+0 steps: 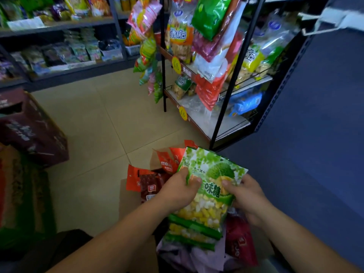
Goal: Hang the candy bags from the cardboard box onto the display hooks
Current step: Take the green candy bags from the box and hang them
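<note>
Green candy bags [208, 196], seemingly a fanned stack, held just above the cardboard box [126, 201]; left grip [180, 187] curled round the stack's left edge, thumb on the front; right grip [246, 196] pinches the right edge likewise; display rack [228, 79] stands beyond the box, already hung with packets. Judged: light, soft film, slick; loose sweets shift inside; stack may slide apart; best taken at the flat top seam, one bag at a time.
</note>
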### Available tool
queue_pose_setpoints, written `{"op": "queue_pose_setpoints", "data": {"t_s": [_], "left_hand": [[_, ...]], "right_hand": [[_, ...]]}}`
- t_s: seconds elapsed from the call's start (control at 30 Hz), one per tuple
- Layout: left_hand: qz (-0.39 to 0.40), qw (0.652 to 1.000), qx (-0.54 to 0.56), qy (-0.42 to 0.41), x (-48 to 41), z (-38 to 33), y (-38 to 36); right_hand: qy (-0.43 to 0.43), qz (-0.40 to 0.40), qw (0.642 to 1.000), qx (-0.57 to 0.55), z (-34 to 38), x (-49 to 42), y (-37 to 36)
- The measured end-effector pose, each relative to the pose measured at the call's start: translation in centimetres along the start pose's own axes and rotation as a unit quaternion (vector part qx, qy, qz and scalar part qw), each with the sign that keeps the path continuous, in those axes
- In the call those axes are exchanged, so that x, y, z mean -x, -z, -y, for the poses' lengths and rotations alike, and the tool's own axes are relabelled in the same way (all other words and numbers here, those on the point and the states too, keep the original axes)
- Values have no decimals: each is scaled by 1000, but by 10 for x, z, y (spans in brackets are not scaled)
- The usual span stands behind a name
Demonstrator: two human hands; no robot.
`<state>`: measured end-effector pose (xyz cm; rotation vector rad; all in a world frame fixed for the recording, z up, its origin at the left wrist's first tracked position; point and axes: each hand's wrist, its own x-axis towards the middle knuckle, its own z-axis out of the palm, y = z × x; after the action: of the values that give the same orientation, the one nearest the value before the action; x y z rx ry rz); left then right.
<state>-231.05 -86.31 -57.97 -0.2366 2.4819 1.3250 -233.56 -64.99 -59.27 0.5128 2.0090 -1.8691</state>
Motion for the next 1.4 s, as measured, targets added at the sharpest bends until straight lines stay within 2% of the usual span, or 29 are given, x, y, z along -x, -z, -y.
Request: {"op": "queue_pose_setpoints", "data": {"t_s": [0.07, 0.13, 0.33, 0.5, 0.57, 0.7, 0.8, 0.87, 0.97, 1.03, 1.1, 1.13, 1.2, 1.27, 1.33, 1.4], "left_hand": [[-18, 999, -16, -29, 6, -12, -2], [-48, 997, 13, -51, 14, -22, -4], [-66, 982, 175, -32, 48, -43, -3], [-82, 968, 235, -42, 75, -63, 8], [-65, 967, 239, -49, 79, -68, 12], [-53, 972, 215, -80, 75, -79, 13], [-55, 971, 220, -80, 59, -77, 10], [-40, 971, 225, -69, 46, -72, 9], [0, 979, 196, -61, 20, -59, 5], [25, 982, 175, -66, 1, -54, 8], [25, 976, 210, -42, -20, -52, 14], [-3, 977, 212, -24, -32, -47, 18], [-104, 992, 71, -2, -62, -23, 22], [-108, 992, -55, 25, -78, -1, 15], [-60, 995, -55, 59, -90, 10, 4], [-56, 996, -29, 69, -98, 8, 0]], "right_hand": [[32, -1, 999, -14, 12, 14, 12], [62, -1, 998, -12, 21, 26, 20], [67, 47, 997, 6, 40, 38, 31], [118, 105, 987, 12, 49, 57, 45], [126, 102, 987, -3, 49, 60, 50], [164, 58, 985, -14, 57, 64, 53], [268, 15, 959, 93, 65, 60, 53], [308, 20, 939, 154, 66, 47, 55], [270, 37, 939, 211, 58, 19, 53], [252, 6, 946, 206, 54, 2, 48], [245, -27, 952, 183, 50, -12, 44], [238, -42, 955, 171, 49, -18, 43], [223, -63, 961, 150, 45, -28, 41], [213, -69, 964, 143, 41, -32, 39], [219, -58, 964, 143, 42, -32, 35], [227, -42, 962, 150, 45, -35, 30]]}}
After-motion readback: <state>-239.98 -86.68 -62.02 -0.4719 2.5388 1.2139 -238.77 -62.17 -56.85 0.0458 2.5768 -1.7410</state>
